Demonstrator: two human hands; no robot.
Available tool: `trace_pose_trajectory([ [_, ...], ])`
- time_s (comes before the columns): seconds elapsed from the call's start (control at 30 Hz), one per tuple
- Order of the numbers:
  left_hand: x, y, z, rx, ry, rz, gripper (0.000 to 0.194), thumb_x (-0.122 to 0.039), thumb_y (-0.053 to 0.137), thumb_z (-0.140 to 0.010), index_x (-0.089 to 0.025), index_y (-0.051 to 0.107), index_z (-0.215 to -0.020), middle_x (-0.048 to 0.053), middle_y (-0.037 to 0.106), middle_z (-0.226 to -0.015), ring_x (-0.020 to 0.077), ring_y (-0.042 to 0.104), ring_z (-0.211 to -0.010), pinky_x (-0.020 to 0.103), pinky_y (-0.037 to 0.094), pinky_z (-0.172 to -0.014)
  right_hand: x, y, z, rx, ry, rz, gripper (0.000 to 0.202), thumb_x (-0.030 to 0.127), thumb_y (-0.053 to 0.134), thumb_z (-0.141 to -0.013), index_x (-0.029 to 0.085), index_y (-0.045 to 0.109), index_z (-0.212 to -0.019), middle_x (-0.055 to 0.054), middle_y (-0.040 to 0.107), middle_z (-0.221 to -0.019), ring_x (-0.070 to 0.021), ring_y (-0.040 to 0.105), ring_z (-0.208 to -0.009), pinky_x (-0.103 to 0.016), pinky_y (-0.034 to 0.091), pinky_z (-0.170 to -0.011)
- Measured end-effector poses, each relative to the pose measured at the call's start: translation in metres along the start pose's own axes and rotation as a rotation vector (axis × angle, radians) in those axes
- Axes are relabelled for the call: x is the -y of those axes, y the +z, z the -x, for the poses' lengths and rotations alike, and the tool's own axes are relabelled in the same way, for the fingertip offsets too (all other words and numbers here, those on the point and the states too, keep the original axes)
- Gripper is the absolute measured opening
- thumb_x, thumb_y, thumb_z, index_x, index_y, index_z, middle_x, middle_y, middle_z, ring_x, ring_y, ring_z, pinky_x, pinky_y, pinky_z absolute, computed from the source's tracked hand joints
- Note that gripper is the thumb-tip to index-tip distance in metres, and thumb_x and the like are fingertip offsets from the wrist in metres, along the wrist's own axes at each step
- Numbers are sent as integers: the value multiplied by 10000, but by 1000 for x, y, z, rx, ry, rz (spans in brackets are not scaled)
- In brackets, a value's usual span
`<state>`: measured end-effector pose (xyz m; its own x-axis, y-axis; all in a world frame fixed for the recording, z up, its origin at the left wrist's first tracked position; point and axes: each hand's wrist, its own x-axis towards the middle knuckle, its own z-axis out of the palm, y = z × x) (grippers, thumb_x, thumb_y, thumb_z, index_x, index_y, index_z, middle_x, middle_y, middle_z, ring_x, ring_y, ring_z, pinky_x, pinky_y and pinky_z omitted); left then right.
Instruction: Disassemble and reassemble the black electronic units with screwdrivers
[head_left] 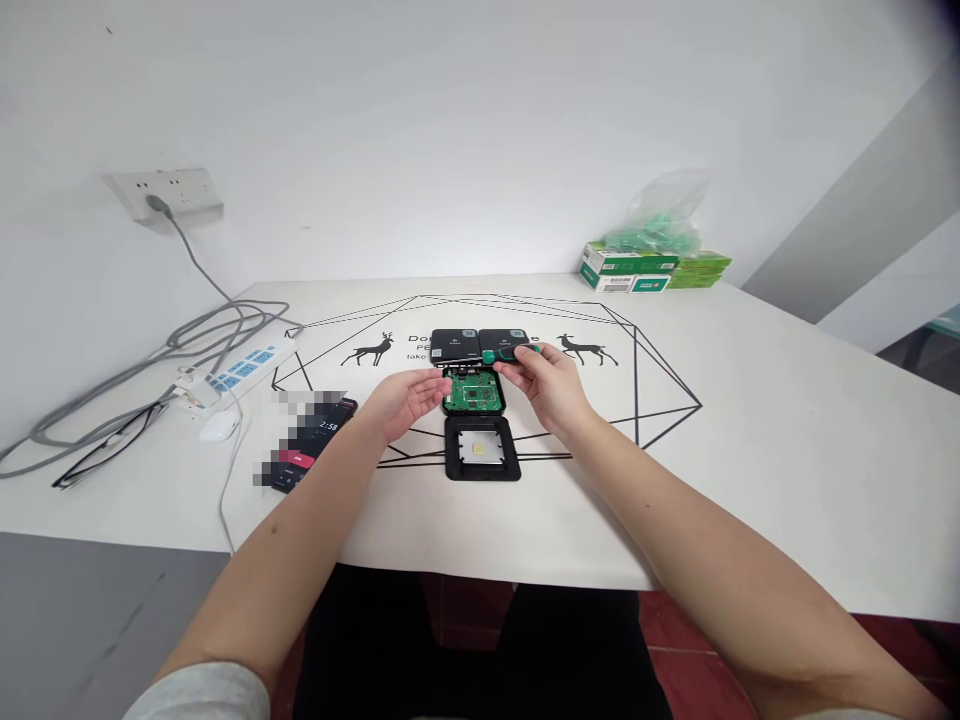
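My right hand [551,385] is closed around the green and black handle of a screwdriver [511,355], whose shaft points left above the far edge of a black case. In that case lies a green circuit board [472,393]. My left hand [409,402] is at the board's left side with its fingers stretched out, and nothing shows in them. Nearer to me rests a black cover [452,452] with a silver metal plate [491,446] in it. Two black boxes [455,343] with labels lie side by side behind the board.
Left of my left arm is a phone [319,440], partly blurred out. Farther left are a power strip [251,370], a white mouse-shaped object [219,425], glasses [105,450] and coiled grey cable [195,330]. Green and white boxes [630,265] topped by a plastic bag [664,225] stand at the back right.
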<state>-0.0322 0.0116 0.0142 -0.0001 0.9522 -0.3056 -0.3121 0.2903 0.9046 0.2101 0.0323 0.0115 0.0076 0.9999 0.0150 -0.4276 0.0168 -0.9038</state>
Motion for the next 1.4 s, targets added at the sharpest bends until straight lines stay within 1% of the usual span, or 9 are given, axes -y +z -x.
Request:
trace_pose_trajectory([
  [0.1, -3, -1, 4, 86, -50, 176, 163, -103, 627, -1071, -53, 782, -1072, 211, 809, -1107, 154, 787, -854, 231, 645, -813, 5, 1, 2, -2, -1, -10, 350, 333, 953, -809, 239, 616, -816, -9, 758, -809, -176, 851, -847, -239, 739, -873],
  [0.33, -3, -6, 2, 196, 38, 216, 157, -73, 636, -1062, -81, 789, -1095, 121, 798, -1014, 96, 723, -763, 204, 613, -775, 7, 4, 7, 22, -1, 15, 364, 349, 955, -797, 244, 607, -813, 4, 754, -811, -168, 846, -834, -242, 739, -866],
  [0.5, -3, -7, 0, 179, 28, 274, 161, -39, 625, -1071, -81, 778, -1043, 81, 771, -933, 61, 673, -684, 164, 571, -704, 8, 3, 7, 7, -14, 9, 354, 349, 952, -789, 239, 617, -810, 4, 759, -811, -151, 840, -816, -207, 727, -828],
  [0.63, -2, -8, 0, 204, 9, 276, 107, -89, 679, -1077, -88, 767, -1017, 60, 760, -898, 53, 657, -638, 155, 522, -610, 9, 4, 9, 16, -30, 10, 347, 342, 958, -780, 232, 631, -808, -2, 756, -813, -144, 834, -795, -190, 718, -794],
  [0.77, -1, -9, -2, 207, 11, 277, 93, -150, 729, -1077, -106, 754, -999, 44, 759, -891, 48, 663, -620, 145, 496, -560, 8, 4, 10, 39, -42, 23, 382, 398, 975, -766, 234, 635, -829, 1, 761, -841, -144, 835, -812, -207, 721, -815],
  [0.9, -3, -8, 0, 176, 12, 287, 149, -144, 679, -1106, -108, 752, -982, 60, 772, -899, 58, 691, -648, 140, 523, -583, 8, 4, 10, 65, -53, 13, 441, 451, 1007, -732, 239, 634, -836, 22, 748, -827, -143, 833, -808, -227, 728, -821],
  [1.0, -6, -6, 2, 137, 10, 288, 214, -93, 601, -1126, -99, 758, -981, 86, 788, -932, 69, 713, -685, 155, 569, -650, 8, 4, 10, 67, -57, 4, 453, 454, 1023, -709, 242, 643, -833, 32, 726, -805, -142, 832, -805, -224, 728, -819],
  [1.1, -7, -3, 5, 112, 10, 291, 265, -67, 547, -1137, -91, 762, -986, 93, 791, -944, 68, 713, -692, 159, 581, -673, 8, 4, 10, 61, -63, -10, 477, 452, 1046, -661, 238, 653, -824, 33, 722, -806, -139, 829, -792, -213, 724, -801],
  [1.4, -4, -6, 0, 77, 34, 304, 181, -99, 633, -1111, -107, 754, -977, 92, 784, -984, 76, 720, -742, 159, 576, -680, 7, 6, 14, 67, -100, 31, 537, 494, 1067, -611, 241, 681, -887, 33, 725, -839, -150, 832, -799, -271, 740, -851],
])
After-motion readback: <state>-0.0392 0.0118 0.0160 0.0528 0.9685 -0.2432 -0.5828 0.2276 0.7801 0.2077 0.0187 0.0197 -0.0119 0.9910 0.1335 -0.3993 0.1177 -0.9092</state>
